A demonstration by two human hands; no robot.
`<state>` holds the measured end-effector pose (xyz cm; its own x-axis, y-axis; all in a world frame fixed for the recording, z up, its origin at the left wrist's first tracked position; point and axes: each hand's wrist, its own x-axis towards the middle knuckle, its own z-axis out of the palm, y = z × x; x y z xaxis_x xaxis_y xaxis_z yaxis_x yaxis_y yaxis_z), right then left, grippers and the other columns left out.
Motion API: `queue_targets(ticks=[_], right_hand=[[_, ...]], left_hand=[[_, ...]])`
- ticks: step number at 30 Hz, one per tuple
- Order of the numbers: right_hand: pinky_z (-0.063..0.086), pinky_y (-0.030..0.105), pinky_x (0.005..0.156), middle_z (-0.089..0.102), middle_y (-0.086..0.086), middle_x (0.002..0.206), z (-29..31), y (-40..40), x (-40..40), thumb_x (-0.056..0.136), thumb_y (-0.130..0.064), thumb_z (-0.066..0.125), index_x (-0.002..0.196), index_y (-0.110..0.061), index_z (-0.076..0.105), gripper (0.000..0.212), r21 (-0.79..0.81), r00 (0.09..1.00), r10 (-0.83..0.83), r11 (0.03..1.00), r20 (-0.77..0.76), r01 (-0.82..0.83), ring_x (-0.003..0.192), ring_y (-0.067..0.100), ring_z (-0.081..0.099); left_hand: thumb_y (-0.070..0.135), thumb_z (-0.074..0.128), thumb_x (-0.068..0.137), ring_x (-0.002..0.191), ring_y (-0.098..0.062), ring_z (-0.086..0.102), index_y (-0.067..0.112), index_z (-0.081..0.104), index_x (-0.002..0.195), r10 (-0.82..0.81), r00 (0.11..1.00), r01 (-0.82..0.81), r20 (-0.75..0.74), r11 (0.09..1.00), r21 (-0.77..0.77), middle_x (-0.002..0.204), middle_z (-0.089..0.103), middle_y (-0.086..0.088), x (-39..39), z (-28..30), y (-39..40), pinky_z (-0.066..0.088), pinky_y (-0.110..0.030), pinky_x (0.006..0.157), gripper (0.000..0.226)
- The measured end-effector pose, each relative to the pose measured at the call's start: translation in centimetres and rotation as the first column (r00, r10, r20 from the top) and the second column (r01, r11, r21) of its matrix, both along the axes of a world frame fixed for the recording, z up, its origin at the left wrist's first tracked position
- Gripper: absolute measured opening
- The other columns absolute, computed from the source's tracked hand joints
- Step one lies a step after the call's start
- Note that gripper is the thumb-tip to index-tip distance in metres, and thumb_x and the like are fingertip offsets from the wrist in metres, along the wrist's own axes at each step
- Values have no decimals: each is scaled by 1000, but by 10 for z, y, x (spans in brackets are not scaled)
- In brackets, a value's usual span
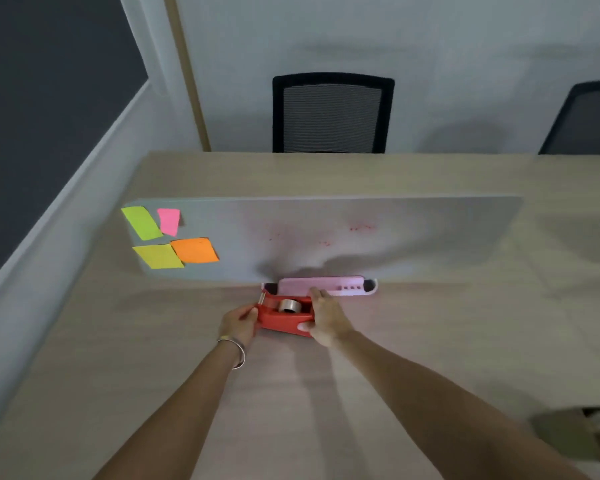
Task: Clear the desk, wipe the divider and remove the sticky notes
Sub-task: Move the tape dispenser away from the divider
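At the foot of the divider [326, 233], mid-table, both hands held the red tape dispenser [284, 315]: the left hand [238, 322] had its fingers closed on the left end, the right hand [326, 320] wrapped the right end. Just behind it a pink organizer [326, 285] touched the divider's base. Clearing looked barely begun; both items remained on the table [118, 358]. Four sticky notes [168, 237] clung to the divider's left part and red specks [361, 228] marked its middle, so wiping seemed undone. Bare table lay open left, right and near; the divider blocked the far side
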<state>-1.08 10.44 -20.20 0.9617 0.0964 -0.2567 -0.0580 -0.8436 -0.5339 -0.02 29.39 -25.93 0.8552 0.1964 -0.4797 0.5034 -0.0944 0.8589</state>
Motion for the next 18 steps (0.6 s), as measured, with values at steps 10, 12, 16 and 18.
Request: queue_targets(ticks=[10,12,16,18], right_hand=[[44,34,81,57,17,110,30,-226,-84,68,-23,75,111,-5,45,55,-138,977,-206,970,-44,199,103,35,56],[39,31,75,57,17,108,30,-263,-99,67,-23,76,109,-5,46,55,-158,970,-232,963,-66,220,101,34,55],[33,27,74,55,14,106,24,-314,-119,65,-23,79,112,-6,46,59,-192,959,-263,952,-103,240,100,30,53],[33,27,75,50,9,99,21,-332,-126,65,-23,79,109,-9,44,57,-211,956,-268,948,-121,239,91,26,47]], left_hand=[[14,44,95,68,-22,53,16,57,66,-328,943,321,-58,941,-111,74,56,-9,-46,30,-230,40,-28,58,32],[17,46,93,74,-23,53,19,54,60,-363,929,355,-72,929,-100,80,57,-13,-55,26,-267,40,-31,65,35],[20,48,86,75,-22,54,18,56,54,-405,909,399,-102,914,-69,79,59,-12,-70,14,-320,40,-32,70,33],[27,50,77,71,-21,53,18,58,54,-419,900,414,-118,908,-66,74,59,-9,-74,3,-339,38,-31,68,27]])
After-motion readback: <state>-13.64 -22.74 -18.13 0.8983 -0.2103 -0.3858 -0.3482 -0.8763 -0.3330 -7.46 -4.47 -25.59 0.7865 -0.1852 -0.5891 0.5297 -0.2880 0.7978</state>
